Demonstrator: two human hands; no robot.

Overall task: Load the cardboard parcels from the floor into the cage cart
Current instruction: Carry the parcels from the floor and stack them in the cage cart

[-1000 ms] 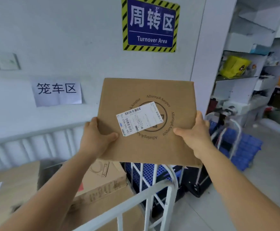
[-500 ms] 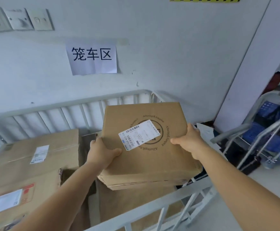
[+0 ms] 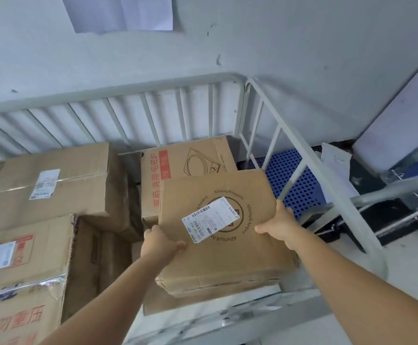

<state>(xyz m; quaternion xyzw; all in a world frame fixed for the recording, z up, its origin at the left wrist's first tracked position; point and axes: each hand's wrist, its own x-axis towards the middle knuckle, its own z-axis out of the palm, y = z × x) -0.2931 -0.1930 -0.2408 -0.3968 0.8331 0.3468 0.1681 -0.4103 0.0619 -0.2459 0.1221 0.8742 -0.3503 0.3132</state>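
Parcel in your hands: you hold a flat cardboard parcel [image 3: 228, 235] inside the cage cart [image 3: 310, 160], at its right near part, its printed top face turned up towards you and its far edge raised a little.
Parcel markings: a white shipping label [image 3: 211, 219] lies askew on a round printed logo in the middle of the top face.
Your left hand: your left hand [image 3: 159, 241] grips the parcel's left edge, thumb pressed flat on the top face near the label, the other fingers curled under and out of sight.
Your right hand: your right hand [image 3: 279, 224] clamps the right edge, thumb on top and pointing left, the fingers wrapped round the side; their tips cannot be seen.
What is under it: the parcel's near end sits over another brown box [image 3: 178, 301] low in the cart; you cannot tell whether the two touch.
Far neighbour: a box with red lettering [image 3: 178, 168] and a line drawing stands just beyond the parcel, against the far rails.
Left of the cart: a large taped box [image 3: 53, 183] lies far left, and a box with red print and shiny tape [image 3: 21, 277] is near left.
Outside, right: a blue perforated pallet [image 3: 290, 180] shows through the right rails.
Wall: a white paper sheet [image 3: 120, 12] hangs on the far wall.
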